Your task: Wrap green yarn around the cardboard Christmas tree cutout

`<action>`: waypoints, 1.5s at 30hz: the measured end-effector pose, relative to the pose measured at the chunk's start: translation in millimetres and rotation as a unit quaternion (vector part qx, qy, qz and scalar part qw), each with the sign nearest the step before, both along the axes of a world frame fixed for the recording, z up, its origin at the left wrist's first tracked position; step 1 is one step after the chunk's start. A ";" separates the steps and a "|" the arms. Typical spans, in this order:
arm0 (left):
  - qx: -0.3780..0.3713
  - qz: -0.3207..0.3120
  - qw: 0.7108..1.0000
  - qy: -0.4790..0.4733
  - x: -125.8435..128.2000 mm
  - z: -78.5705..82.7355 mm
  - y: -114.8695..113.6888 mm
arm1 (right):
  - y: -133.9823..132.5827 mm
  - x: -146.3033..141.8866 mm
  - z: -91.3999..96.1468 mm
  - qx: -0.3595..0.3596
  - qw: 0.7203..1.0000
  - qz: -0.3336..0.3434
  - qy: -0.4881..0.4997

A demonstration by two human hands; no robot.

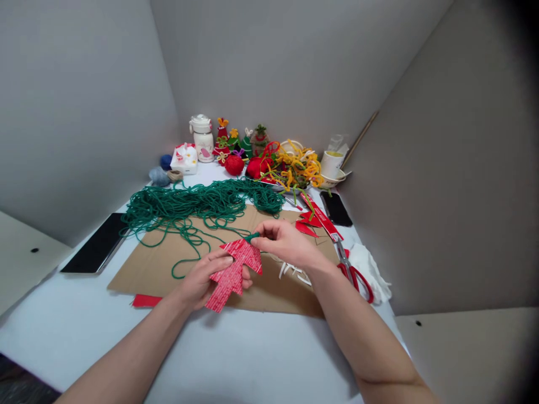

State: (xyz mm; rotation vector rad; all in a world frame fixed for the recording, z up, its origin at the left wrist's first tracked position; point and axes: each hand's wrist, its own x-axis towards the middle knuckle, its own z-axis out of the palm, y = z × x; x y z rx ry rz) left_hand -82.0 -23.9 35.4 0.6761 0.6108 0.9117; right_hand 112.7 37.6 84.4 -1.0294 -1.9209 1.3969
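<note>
My left hand (210,276) grips a red, white-patterned tree-shaped cutout (236,271), thumb on its face and fingers behind. Green yarn (252,237) is wrapped around the cutout's tip. There my right hand (283,240) pinches the yarn between thumb and forefinger. From the tip a strand runs left to a large loose heap of green yarn (189,202) beyond my hands. A sheet of brown cardboard (143,264) lies beneath the work.
Red-handled scissors (356,278) and a crumpled white tissue (370,272) lie at right. Dark tablet (95,247) at left, phone (336,209) at back right. Behind stand a white bottle (202,140), tangled yellow yarn (301,168), a cup (332,164) and small yarn-wrapped figures (234,140).
</note>
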 end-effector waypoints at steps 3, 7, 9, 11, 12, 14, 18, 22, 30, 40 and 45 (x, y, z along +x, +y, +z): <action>-0.004 0.002 1.000 -0.004 -0.5 -1.9 0.2 | -0.3 -0.1 1.2 0.009 1.000 -0.007 -0.002; -0.012 0.021 1.000 -0.009 -2.2 -3.0 0.9 | -0.1 1.3 5.7 -0.022 1.000 -0.007 0.006; -0.015 0.033 0.999 -0.006 -2.8 -2.6 1.0 | 0.1 2.1 6.9 -0.037 0.999 0.000 0.006; -0.014 0.036 0.999 -0.004 -2.8 -2.1 0.7 | -0.1 2.0 6.7 -0.035 0.999 0.005 0.004; -0.013 0.034 0.999 -0.004 -2.7 -1.9 0.5 | -0.3 1.7 6.1 -0.030 1.000 0.007 0.001; -0.010 0.030 0.999 -0.007 -2.3 -2.0 0.2 | -1.0 1.0 4.7 -0.018 1.000 0.002 -0.011; -0.011 0.035 0.999 -0.010 -2.4 -3.2 0.3 | -2.3 0.7 4.9 -0.016 1.000 -0.011 -0.025; -0.017 0.035 0.999 -0.004 -2.8 -4.2 0.8 | -1.9 1.2 8.8 -0.040 0.999 -0.006 0.006; -0.019 0.011 1.000 0.000 1.9 -6.1 -0.5 | 0.6 -2.8 0.7 -0.049 0.997 -0.023 0.053; -0.031 -0.006 0.999 -0.014 2.8 -4.8 -0.6 | 0.0 -3.7 -0.5 -0.049 0.998 0.012 0.034; -0.050 0.033 0.998 -0.027 -2.0 -5.6 2.3 | 0.5 4.5 10.3 -0.099 0.994 0.039 0.035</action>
